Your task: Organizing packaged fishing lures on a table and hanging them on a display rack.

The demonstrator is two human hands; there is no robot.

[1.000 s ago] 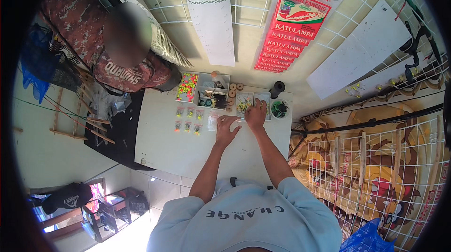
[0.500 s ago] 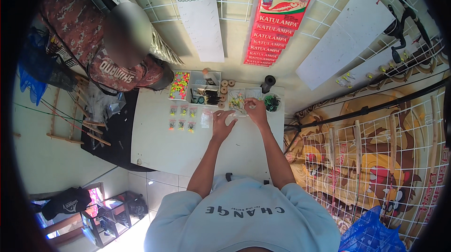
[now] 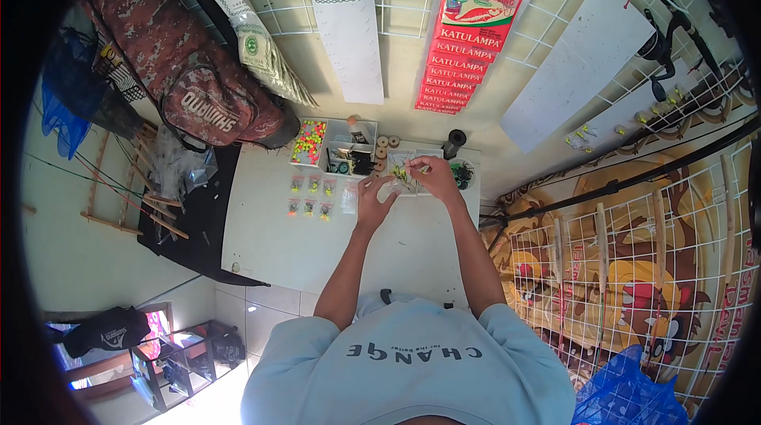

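My left hand [image 3: 372,201] hangs over the table beside a stack of clear plastic bags [image 3: 349,198]. Its fingers are bent, and what looks like a small clear plastic bag shows faintly at their tips. My right hand [image 3: 432,177] pinches something thin and small, too fine to name, above a white tray [image 3: 394,154] of yellow-green fishing rigs. The two hands are close together, fingertips facing each other. Left of them lie several small filled bags [image 3: 311,197] in two rows, with yellow and orange pieces inside.
A white box [image 3: 293,157] of bright float beads stands beside a divided organizer [image 3: 337,174] of dark tackle. Wooden spools [image 3: 381,153], a black cylinder [image 3: 454,143] and a round tub [image 3: 462,174] line the table's back. A camouflage bag [image 3: 198,92] leans at the left.
My right hand has moved slightly left, its fingers now nearer my left hand. My left hand has barely shifted. The view has tilted a little.
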